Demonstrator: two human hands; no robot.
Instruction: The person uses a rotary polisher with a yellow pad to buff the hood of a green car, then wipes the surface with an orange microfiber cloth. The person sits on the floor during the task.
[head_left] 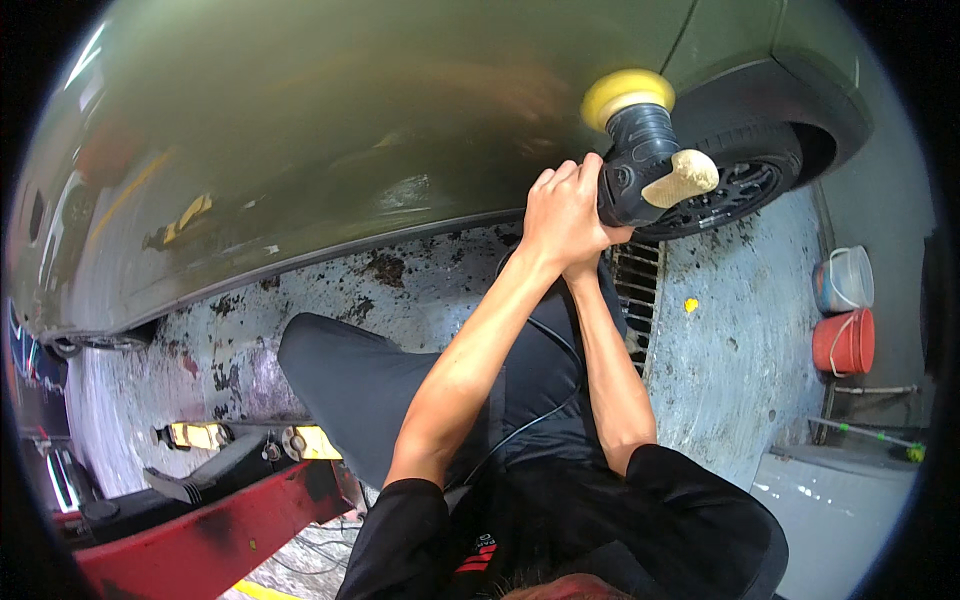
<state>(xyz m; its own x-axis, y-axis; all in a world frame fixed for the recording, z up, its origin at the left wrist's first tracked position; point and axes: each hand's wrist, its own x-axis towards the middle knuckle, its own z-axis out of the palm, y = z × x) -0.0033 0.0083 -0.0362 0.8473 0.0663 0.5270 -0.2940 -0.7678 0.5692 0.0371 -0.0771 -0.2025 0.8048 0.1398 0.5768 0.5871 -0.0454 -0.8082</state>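
One glossy olive-green metal car fills the far side. Toward the right, beside its black-tyred wheel, is a black-bodied power polisher. The left hand grasps it; the right hand is mostly hidden beneath, its grip unclear. A round yellow pad tips the tool.

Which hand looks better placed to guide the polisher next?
Probably the left hand: it visibly grips the polisher. The right hand is mostly hidden, its hold unclear.
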